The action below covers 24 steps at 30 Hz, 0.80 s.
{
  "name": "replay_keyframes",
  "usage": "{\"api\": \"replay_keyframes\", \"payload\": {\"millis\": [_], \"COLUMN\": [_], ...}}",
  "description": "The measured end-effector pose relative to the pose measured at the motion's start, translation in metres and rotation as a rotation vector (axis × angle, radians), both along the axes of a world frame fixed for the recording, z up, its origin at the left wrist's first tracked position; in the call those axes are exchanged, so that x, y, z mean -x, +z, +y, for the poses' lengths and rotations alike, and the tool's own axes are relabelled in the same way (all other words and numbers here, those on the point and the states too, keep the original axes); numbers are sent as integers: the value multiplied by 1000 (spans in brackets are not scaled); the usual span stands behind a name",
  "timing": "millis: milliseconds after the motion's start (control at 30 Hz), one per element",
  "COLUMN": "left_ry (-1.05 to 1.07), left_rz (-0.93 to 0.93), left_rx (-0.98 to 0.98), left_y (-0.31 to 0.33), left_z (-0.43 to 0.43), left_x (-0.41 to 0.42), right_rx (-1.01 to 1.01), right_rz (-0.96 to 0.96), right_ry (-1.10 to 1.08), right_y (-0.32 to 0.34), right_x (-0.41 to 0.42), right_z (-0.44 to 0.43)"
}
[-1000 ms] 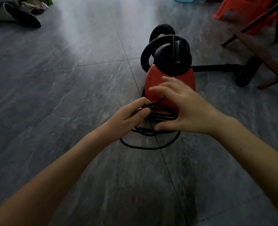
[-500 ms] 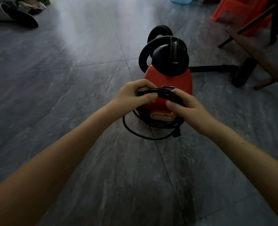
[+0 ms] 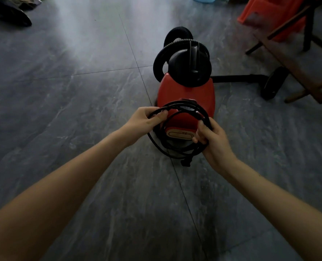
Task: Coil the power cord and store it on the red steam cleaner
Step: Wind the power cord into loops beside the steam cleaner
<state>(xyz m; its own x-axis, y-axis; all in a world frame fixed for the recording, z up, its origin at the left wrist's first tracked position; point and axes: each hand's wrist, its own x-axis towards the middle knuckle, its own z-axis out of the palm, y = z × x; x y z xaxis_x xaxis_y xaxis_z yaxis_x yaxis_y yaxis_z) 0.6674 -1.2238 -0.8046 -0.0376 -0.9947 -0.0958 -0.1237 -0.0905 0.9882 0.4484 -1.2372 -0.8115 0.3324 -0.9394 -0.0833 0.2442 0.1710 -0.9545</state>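
Note:
The red steam cleaner (image 3: 188, 95) stands on the grey tiled floor, with a black dome top and a ribbed black hose (image 3: 159, 61) looped around it. The black power cord (image 3: 175, 153) is gathered into a round coil held upright against the cleaner's near end. My left hand (image 3: 147, 119) grips the coil's upper left side. My right hand (image 3: 211, 140) grips its right side. The plug (image 3: 186, 162) dangles below the coil, near the floor.
A black wand with a floor head (image 3: 274, 82) lies on the floor to the cleaner's right. A wooden frame (image 3: 296, 72) and an orange-red bin (image 3: 273, 14) stand at the back right. Dark shoes (image 3: 9, 12) lie at the far left.
Both hands have closed on the cord and lifted it off the floor into a coil in front of the cleaner. The loops that lay on the tiles are now gathered up.

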Motion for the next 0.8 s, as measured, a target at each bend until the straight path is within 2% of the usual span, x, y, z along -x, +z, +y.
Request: {"api": "replay_keyframes", "payload": {"millis": [233, 467, 700, 800], "left_ry": [-225, -381, -266, -248], "left_rz": [-8, 56, 255, 173], "left_rx": [-33, -171, -318, -265], "left_y": [0, -10, -31, -34], "left_z": [-7, -20, -26, -25], "left_x": [16, 2, 0, 2], "right_rx": [-177, -239, -278, -288], "right_rz": [-86, -57, -84, -89], "right_ry": [-81, 36, 138, 104], "right_y": [-24, -39, -50, -56], "right_x": [10, 27, 38, 36], "right_z": [-5, -20, -25, -29]}}
